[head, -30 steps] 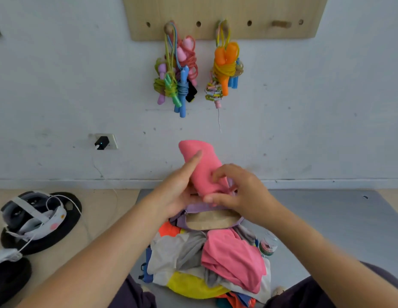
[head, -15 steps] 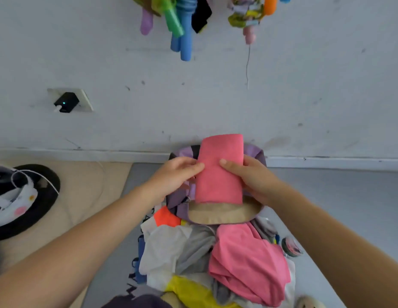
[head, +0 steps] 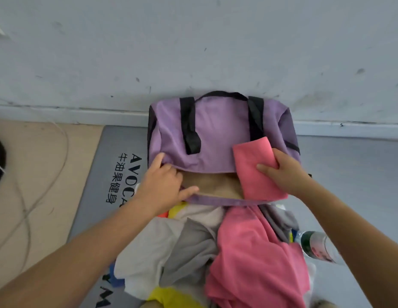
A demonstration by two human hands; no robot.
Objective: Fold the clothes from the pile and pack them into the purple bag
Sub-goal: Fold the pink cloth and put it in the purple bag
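A purple bag (head: 218, 132) with black straps lies against the wall, its mouth facing me and showing a tan lining. My left hand (head: 164, 181) grips the bag's left opening edge, thumb on the upper flap and fingers on the lower rim. My right hand (head: 282, 172) holds a folded pink garment (head: 253, 167) over the right side of the mouth, its near end resting on the lower rim. The clothes pile (head: 193, 247) of grey, white, yellow and loose pink pieces lies just in front of the bag.
A grey mat (head: 104, 174) with printed lettering lies under the bag and pile. A plastic bottle (head: 316, 245) lies at the pile's right edge. Thin cables (head: 57, 161) trail over the tan floor on the left. The white wall stands directly behind the bag.
The view tilted down. My left hand left the pink garment and took the bag's opening edge. My right hand carried the folded garment to the right side of the bag's mouth.
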